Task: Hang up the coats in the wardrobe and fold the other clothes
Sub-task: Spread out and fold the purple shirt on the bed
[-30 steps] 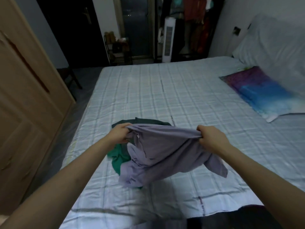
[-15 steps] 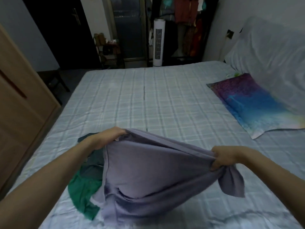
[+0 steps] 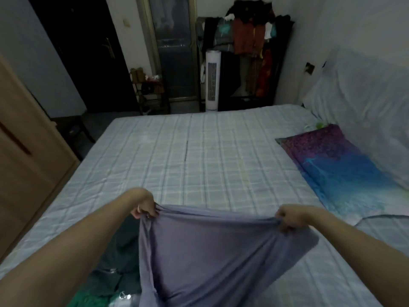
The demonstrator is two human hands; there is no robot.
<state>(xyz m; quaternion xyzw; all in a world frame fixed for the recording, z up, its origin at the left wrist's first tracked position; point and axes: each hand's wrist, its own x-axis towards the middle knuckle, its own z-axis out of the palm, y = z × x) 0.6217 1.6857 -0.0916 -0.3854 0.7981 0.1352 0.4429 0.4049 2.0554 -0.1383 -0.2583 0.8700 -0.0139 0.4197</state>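
Lavender cloth: I see the purple garment (image 3: 205, 258) stretched left to right above the bed (image 3: 199, 156), its top edge level and its body hanging toward me. My left hand (image 3: 145, 207) and right hand (image 3: 290, 220) each pinch a top corner with curled fingers. A green garment (image 3: 88, 300) lies underneath on the bed.

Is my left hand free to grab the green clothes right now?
Probably not: the left hand grips the purple garment together with the right hand, though the green clothes lie just below it.
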